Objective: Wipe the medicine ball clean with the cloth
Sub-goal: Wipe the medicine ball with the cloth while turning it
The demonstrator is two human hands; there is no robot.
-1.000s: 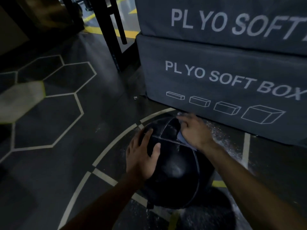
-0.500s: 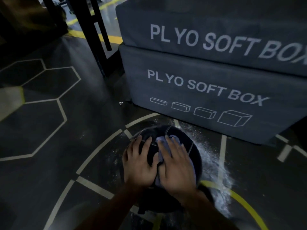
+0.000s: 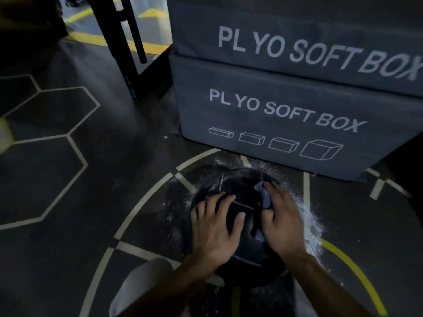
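- Now the right hand (image 3: pixel 282 221) lies flat on the upper right of the medicine ball (image 3: pixel 238 191), pressing the cloth (image 3: pixel 263 195) against it; half a second ago that hand and cloth sat nearer the ball's crown, beside the other hand, and a second ago up at the far top edge.
- So the cloth has swept from the far top, over the crown, to the right flank, which suggests the wipe is in mid-stroke, working round the surface.
- Fingers of the right hand are spread apart over the cloth, not bunched round it; folds of cloth show beyond the fingertips and below the thumb.
- Meanwhile the left hand (image 3: pixel 215 227) has stayed on the near left of the ball, fingers splayed and empty, apparently steadying it.
- Resting on the dark floor (image 3: pixel 68 225), the ball sits inside a painted arc, just in front of the lower plyo box (image 3: pixel 286 115).
- Count: one ball, one cloth, two hands, two stacked plyo boxes.
- White powder (image 3: pixel 306 216) is scattered on the floor to the ball's right, and flecks cling to its far side, so cleaning looks unfinished.
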